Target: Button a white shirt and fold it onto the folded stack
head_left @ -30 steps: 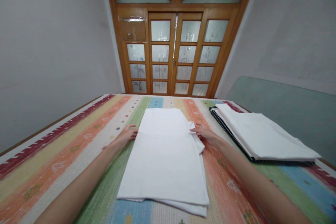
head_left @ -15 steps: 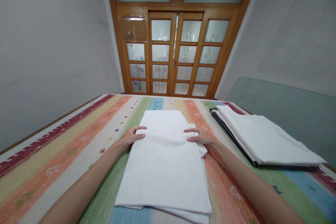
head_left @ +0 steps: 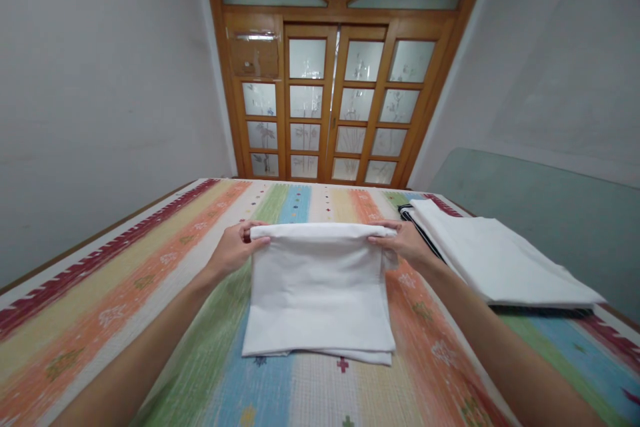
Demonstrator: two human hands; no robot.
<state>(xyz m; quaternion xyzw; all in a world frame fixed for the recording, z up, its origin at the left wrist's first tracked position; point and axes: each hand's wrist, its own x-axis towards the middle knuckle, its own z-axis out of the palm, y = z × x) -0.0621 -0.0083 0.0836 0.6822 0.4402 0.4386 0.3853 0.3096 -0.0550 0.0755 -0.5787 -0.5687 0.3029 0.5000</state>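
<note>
In front of me a white shirt (head_left: pixel 320 293), as it looks from a sleeve-like flap at its right side, lies folded into a rough rectangle. My left hand (head_left: pixel 239 245) pinches its far left corner, thumb on top and fingers behind the edge. At the far right corner my right hand (head_left: pixel 403 240) grips in the same way. Between the hands the far edge is a rounded, slightly raised fold. Several layers show along the near edge, which rests on the cloth. Behind the fold my fingertips are partly hidden.
A striped, multicoloured cloth (head_left: pixel 200 233) covers the table. At the right lies a stack of folded white fabric (head_left: pixel 515 260) over dark, white-striped fabric. Beyond it leans a pale green panel (head_left: pixel 525 180). Wooden glazed doors (head_left: pixel 333 100) stand past the far edge, with walls on both sides.
The shirt's far part has been folded at the edge, so it looks shorter, and its near edge has moved away from me. Both hands now grip the far corners instead of resting along its sides.
</note>
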